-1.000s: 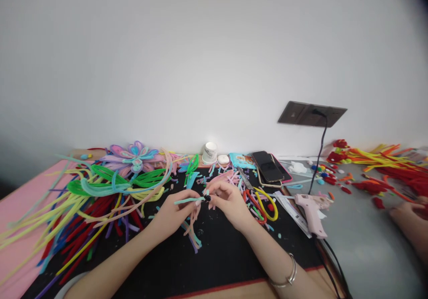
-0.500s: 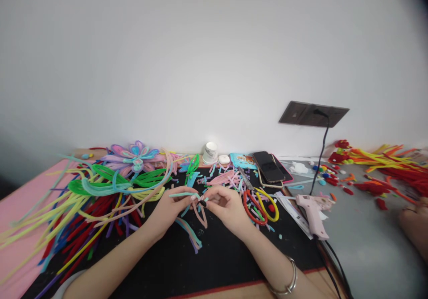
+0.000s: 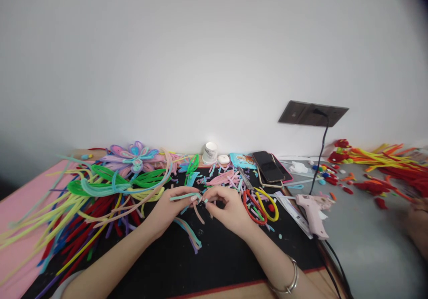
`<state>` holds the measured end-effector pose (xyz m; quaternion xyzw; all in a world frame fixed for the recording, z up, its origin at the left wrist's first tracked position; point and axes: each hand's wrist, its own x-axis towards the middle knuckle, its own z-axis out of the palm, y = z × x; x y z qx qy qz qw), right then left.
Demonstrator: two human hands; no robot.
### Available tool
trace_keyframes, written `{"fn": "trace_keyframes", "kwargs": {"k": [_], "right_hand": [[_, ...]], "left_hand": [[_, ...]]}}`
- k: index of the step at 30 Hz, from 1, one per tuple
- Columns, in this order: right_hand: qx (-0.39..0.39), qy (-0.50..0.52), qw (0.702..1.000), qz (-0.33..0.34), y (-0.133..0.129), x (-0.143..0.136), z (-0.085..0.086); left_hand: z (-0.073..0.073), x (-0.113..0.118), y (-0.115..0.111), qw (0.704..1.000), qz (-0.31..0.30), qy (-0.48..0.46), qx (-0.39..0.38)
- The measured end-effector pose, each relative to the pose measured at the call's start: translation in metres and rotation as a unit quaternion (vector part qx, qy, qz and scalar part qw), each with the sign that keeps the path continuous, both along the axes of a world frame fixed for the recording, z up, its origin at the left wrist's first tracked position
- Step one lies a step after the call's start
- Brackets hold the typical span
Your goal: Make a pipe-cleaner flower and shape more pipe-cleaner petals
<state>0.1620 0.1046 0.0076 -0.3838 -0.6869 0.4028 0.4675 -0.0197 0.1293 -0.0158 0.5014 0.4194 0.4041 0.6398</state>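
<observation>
Above the black mat (image 3: 220,254), my left hand (image 3: 174,205) is closed on fuzzy stems: a pale green one (image 3: 182,196) lies over its fingers and a pinkish one (image 3: 199,214) hangs below. My right hand (image 3: 227,203) pinches the end of the same stems, its fingertips nearly touching the left ones. A bundle of blue, pink and purple stems (image 3: 192,234) lies on the mat just below my left hand. The exact join between the fingertips is too small to make out.
Loose coloured stems (image 3: 76,214) and a pastel flower (image 3: 135,154) lie left. Behind stand a white cup (image 3: 210,153) and a phone (image 3: 268,167). Scissors (image 3: 267,205) and a corded pink glue gun (image 3: 313,216) lie right. Another person's hand (image 3: 417,219) is at the far right.
The pinkish loop below my fingers now shows as a single strand. A small black thing at my right fingertips no longer shows. The other person's hand has shifted slightly.
</observation>
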Motion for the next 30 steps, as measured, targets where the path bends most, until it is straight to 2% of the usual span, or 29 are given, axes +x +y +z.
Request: {"fn": "trace_keyframes", "kwargs": {"k": [4,10,15,19,23,25,28,30], "right_hand": [[0.034,-0.029,0.999,-0.002,0.0000,0.0008,0.0017],[0.106,-0.084,0.990,0.044,0.0006,-0.0007,0.0019],[0.093,-0.109,0.989,0.043,0.0022,-0.0003,-0.0014],[0.020,-0.048,0.997,0.065,0.0052,0.0052,-0.0022],[-0.154,0.056,0.986,0.029,0.0082,0.0077,-0.0030],[-0.228,0.056,0.971,0.047,0.0084,0.0066,-0.0022],[-0.274,0.033,0.956,0.097,0.0075,0.0050,0.0017],[-0.281,0.033,0.954,0.101,0.0069,0.0052,0.0048]], "left_hand": [[-0.0001,-0.0002,0.0019,1.000,0.017,0.013,0.010],[-0.0018,0.0005,0.0010,0.997,0.060,-0.043,-0.011],[0.0009,0.0016,0.0005,0.996,0.061,-0.055,-0.025],[0.0025,0.0009,0.0007,0.997,0.049,-0.046,-0.032],[-0.0001,0.0000,-0.0010,0.999,0.005,-0.044,-0.032],[-0.0010,-0.0001,-0.0027,0.999,-0.019,-0.041,-0.025],[-0.0004,-0.0001,-0.0051,0.998,-0.047,-0.029,-0.013],[0.0009,0.0001,-0.0059,0.998,-0.060,-0.025,-0.006]]}}
